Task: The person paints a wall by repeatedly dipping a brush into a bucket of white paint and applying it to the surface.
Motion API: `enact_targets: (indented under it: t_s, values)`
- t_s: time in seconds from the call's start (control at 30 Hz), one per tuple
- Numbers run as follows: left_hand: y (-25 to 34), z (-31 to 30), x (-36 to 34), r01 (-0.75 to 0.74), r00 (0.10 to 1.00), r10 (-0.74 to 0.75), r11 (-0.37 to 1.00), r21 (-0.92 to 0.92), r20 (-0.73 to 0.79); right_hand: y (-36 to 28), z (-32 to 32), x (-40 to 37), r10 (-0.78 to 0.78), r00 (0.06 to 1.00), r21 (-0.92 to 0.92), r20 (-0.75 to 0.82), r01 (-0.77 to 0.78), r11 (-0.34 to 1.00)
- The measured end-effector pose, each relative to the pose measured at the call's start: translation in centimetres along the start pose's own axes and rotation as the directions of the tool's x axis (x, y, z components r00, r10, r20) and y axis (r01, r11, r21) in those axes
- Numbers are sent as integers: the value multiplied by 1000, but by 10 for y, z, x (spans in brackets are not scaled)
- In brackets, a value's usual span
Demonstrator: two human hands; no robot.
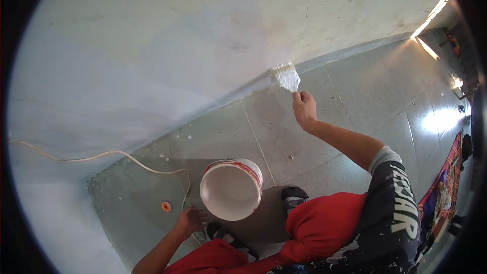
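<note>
A wide paintbrush (287,77), its head coated in white, is gripped by the handle in my right hand (304,107). Its bristles are at the foot of the wall (203,45), right by the grey baseboard strip. My left hand (192,220) holds nothing, with its fingers loosely stretched toward the bucket. That white bucket (232,190) stands on the floor between my feet and the wall, red smears along its rim and whitish inside.
A pale cable (119,152) runs from the wall across the tiled floor (324,137) past my left hand. An orange roll of tape (166,206) lies left of the bucket. At the far right are a patterned cloth (446,187) and bright light on the tiles. The wall has a crack (307,5).
</note>
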State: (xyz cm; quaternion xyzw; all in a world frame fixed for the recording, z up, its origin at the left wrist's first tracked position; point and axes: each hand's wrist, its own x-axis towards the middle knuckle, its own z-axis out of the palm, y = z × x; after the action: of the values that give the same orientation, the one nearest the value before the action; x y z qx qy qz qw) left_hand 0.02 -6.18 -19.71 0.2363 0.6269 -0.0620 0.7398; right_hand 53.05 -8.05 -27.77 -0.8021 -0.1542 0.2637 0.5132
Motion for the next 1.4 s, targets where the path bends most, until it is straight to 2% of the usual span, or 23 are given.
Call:
enact_targets:
  t_s: [0.07, 0.1, 0.17, 0.37, 0.47, 0.6, 0.67, 0.8, 0.87, 1.1, 1.17, 1.27, 1.4]
  values:
    - [-2, -5, 1, -11, 1000, 11, 1000, -12, -11, 4, 6, -1, -31, 998, -141, -48, 24, 990]
    - [-2, -5, -2, -16, 1000, 15, 1000, -24, -19, 5, 7, -3, -32, 998, -140, -46, 25, 990]
    - [-1, -2, -6, -19, 999, 18, 1000, -13, -29, 5, 9, -6, 71, 997, -151, -13, -72, 986]
    - [0, 1, -9, -8, 999, 8, 1000, -3, -42, 12, 9, -5, 181, 983, -272, 29, -167, 948]
    - [-3, -4, -6, -18, 999, 18, 1000, -7, -37, 9, 7, -3, 261, 964, -294, 48, -236, 926]
    - [-5, -6, -4, -22, 999, 22, 1000, -6, -32, 19, 11, 5, 239, 970, -333, 49, -210, 919]
    - [-5, -6, -2, -19, 999, 19, 1000, -2, -35, 20, 13, 11, 293, 954, -318, 69, -257, 912]
    - [-5, -8, -1, -22, 999, 22, 1000, -2, -32, 40, 21, 27, 250, 967, -343, 49, -219, 913]
    - [-4, -7, -1, -15, 999, 15, 1000, -11, -34, 29, 19, 24, 342, 938, -305, 59, -309, 901]
    - [1, 1, -5, -4, 999, 4, 1000, -7, -50, 41, 23, 31, 352, 934, -328, 55, -316, 890]
    - [0, 0, -5, -4, 999, 3, 1000, -7, -46, 51, 27, 35, 240, 970, -353, 23, -217, 910]
    - [0, -2, -5, -1, 999, 1, 1000, -13, -38, 55, 29, 42, 202, 979, -345, 24, -182, 921]
    - [0, -2, -4, 7, 1000, -7, 1000, 9, -19, 21, 22, 28, 255, 966, -331, 29, -232, 915]
